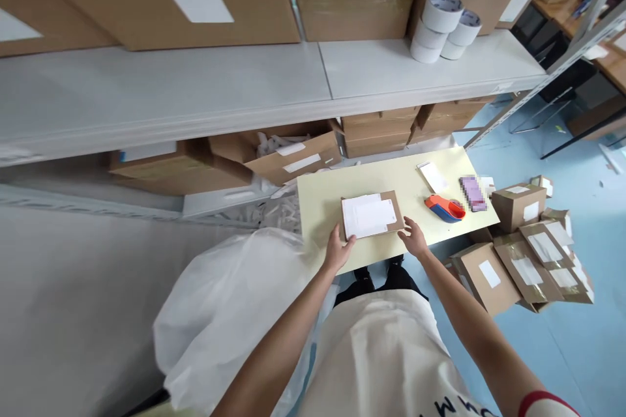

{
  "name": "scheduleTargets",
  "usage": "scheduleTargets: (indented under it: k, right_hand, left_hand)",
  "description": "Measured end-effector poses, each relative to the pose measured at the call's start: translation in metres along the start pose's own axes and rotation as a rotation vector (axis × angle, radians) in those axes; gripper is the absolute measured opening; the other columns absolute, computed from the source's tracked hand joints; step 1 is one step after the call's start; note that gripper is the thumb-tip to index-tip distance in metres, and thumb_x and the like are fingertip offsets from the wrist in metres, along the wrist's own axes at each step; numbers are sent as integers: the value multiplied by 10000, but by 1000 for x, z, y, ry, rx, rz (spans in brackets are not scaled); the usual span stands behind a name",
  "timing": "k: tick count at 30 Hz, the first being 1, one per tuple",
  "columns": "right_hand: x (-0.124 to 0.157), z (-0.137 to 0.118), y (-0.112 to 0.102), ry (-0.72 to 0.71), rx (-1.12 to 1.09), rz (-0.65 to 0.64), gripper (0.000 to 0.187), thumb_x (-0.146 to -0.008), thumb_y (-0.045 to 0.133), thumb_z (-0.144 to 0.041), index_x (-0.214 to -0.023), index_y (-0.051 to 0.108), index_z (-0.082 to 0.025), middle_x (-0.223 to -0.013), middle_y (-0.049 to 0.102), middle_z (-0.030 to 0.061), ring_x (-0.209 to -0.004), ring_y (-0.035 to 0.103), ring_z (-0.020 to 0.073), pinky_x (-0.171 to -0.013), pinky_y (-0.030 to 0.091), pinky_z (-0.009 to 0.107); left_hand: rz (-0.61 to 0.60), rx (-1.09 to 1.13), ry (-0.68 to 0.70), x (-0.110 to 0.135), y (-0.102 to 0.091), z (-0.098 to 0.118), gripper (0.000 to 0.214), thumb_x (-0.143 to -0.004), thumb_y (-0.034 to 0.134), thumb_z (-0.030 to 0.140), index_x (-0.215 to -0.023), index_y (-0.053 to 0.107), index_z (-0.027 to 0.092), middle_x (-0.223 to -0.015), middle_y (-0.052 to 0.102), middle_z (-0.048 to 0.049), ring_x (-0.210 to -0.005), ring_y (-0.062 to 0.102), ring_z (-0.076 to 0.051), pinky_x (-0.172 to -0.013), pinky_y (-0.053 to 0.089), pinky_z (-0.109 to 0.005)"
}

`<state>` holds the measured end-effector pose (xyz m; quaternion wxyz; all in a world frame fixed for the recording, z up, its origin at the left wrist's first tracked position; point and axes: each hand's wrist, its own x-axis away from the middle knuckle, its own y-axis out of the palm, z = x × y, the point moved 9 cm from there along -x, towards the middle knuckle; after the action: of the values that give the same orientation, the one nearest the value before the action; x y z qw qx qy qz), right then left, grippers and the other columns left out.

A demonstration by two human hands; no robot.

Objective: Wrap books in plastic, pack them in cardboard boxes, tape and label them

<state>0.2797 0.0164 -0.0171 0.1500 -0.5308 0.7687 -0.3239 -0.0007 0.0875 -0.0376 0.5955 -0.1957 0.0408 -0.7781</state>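
A small flat cardboard box (398, 206) lies on the pale yellow tabletop (323, 192), with white paper sheets (368, 215) covering most of its top. My left hand (338, 249) grips the box's near left corner, thumb over the front edge and fingers along the side. At the near right corner, my right hand (413, 236) holds the box between thumb and fingers. To the right on the table are an orange and blue tape dispenser (444, 208), a white card-like item (432, 177) and a purple blurred object (473, 193).
Labelled cardboard parcels (525, 254) are piled on the blue floor to the right. A grey shelf (220, 88) above the table bears large boxes and white tape rolls (440, 19). A big translucent plastic bag (235, 313) stands at the left, beside an open carton (293, 159) on the lower shelf.
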Motion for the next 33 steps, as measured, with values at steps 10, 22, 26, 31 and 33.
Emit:
scheduleTargets:
  k: [10, 22, 26, 31, 33]
  right_hand:
    - [-44, 86, -128, 33, 548, 103, 422, -830, 585, -347, -1197, 568, -141, -1087, 665, 197, -993, 608, 342, -874, 461, 497]
    - [-31, 96, -111, -99, 74, -180, 317, -930, 450, -507, -940, 587, -221, -798, 684, 52, -820, 657, 248, -1101, 337, 493]
    - [-20, 90, -109, -111, -216, -300, 340, -920, 465, -553, -928, 620, -249, -850, 708, 29, -912, 667, 235, -1145, 319, 473]
    - [-27, 91, -103, -138, -371, -331, 349, -910, 501, -549, -958, 647, -235, -871, 716, 31, -882, 682, 223, -1135, 337, 466]
    - [-29, 92, -99, -141, -400, -349, 355, -906, 507, -551, -950, 652, -229, -845, 711, 29, -881, 682, 222, -1134, 340, 461]
  left_hand:
    - [12, -418, 311, -20, 33, 109, 484, -847, 612, 398, -1273, 506, 196, -1463, 423, -157, -1397, 355, -327, -1161, 296, -500]
    - [-516, -332, 77, -88, 182, 173, 450, -871, 582, 422, -1241, 609, 167, -1336, 602, -120, -1261, 533, -282, -1082, 410, -452]
    - [-805, -44, -190, -87, 235, 172, 427, -844, 624, 494, -1090, 704, 154, -1093, 723, -117, -1023, 662, -241, -921, 510, -394]
    - [-836, 19, -409, -89, 257, 156, 343, -657, 812, 440, -803, 729, 141, -783, 703, -37, -732, 642, -144, -717, 513, -296]
    - [-837, 27, -447, -88, 259, 150, 330, -664, 804, 447, -719, 706, 137, -710, 661, -6, -671, 603, -113, -674, 486, -266]
